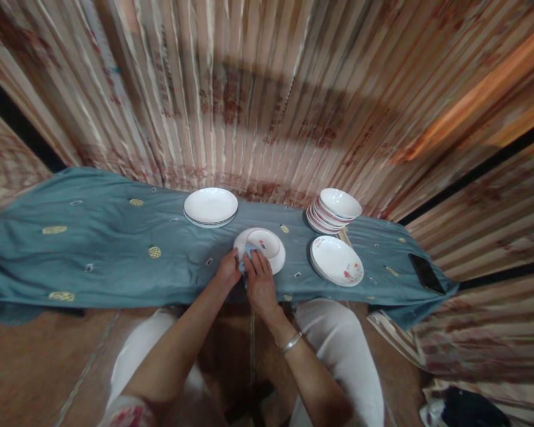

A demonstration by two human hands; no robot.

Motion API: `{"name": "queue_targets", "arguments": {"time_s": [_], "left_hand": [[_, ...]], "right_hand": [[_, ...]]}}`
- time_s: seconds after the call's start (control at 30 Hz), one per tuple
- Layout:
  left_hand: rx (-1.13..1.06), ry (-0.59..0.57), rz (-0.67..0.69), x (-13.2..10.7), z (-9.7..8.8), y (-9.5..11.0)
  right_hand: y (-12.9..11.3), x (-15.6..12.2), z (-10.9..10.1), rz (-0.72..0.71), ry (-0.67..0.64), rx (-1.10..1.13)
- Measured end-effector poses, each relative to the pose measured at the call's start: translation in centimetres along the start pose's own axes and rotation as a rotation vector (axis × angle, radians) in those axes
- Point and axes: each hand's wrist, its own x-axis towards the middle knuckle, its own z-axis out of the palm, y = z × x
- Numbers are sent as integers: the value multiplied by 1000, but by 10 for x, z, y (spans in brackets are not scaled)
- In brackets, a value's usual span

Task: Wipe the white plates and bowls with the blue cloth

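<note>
Your left hand had narrow grip on rim of white dish — dish upside down, near middle of worktop's front edge. Your right hand held blue cloth against dish's underside. White plates lay by back edge, leftward; bowl stack stood rightward — flowered plates before it, nearer front edge.

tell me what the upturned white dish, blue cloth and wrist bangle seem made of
White dish: probably glazed ceramic, smooth and pale, with a raised foot ring.
Blue cloth: likely soft fabric, matt, crumpled under the right hand; the fibre can't be told.
Bangle: apparently polished metal, silvery with a bright shine.
</note>
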Motion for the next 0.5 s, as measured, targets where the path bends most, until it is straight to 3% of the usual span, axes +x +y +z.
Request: {"name": "queue_targets", "arguments": {"time_s": [0.17, 0.37, 0.5], "left_hand": [[-7, 112, 52, 0, 3, 0], [-40, 132, 112, -5, 9, 3], [-34, 107, 94, -11, 13, 5]], "right_hand": [[6, 27, -8, -151, -123, 10], [7, 54, -15, -267, -169, 39], [13, 71, -14, -260, -189, 70]]}}
